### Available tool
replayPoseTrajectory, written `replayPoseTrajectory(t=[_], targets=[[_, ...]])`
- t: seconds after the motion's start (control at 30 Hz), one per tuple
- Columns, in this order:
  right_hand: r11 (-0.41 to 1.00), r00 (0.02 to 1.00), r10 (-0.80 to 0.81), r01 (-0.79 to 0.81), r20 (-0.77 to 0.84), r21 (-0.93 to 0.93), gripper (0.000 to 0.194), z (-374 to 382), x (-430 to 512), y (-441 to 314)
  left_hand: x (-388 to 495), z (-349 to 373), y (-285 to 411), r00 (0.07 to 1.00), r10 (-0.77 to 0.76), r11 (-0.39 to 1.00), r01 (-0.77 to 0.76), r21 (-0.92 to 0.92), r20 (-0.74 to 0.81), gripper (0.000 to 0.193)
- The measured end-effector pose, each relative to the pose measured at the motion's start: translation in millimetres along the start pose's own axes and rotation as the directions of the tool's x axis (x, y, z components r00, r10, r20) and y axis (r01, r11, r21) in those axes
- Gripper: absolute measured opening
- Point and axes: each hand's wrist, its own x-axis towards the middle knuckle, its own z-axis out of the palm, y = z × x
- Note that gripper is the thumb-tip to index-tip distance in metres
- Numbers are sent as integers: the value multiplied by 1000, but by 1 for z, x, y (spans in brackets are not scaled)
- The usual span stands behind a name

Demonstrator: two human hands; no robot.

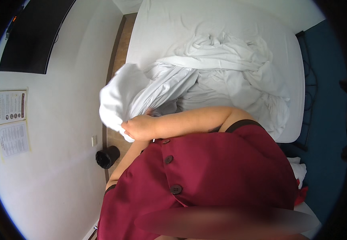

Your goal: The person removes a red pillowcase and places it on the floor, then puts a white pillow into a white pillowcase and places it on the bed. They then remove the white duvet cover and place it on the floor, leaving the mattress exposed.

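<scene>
A rumpled white bed linen [221,54], a sheet or a duvet cover, lies heaped on the near half of the bed [161,27]. My right arm reaches across my body to the left, and my right hand [139,127] grips a gathered part of the linen. From that grip a loose, blurred flap [121,93] of the same cloth billows over the bed's left edge. My left forearm passes under my right wrist. Of my left hand [149,112] only a bit of finger shows beyond the wrist, against the cloth; its hold is hidden.
A black waste bin [107,157] stands on the floor by the left wall. Above hang a television [37,36] and printed notices [11,121]. A black metal bed frame [310,87] lines the blue wall at right. White and red cloth [299,174] lies at lower right.
</scene>
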Motion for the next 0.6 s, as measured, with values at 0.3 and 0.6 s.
replayPoseTrajectory(t=[0.3,0.6], targets=[[561,486,731,-828,-479,16,124,-80,-146,263,-39,-127,60,836,-63,749,-322,-579,-546,63],[230,407,892,-782,-195,-579,37,-172,-316,455,-244,-256,201,217,-134,689,-681,-248,-967,60]])
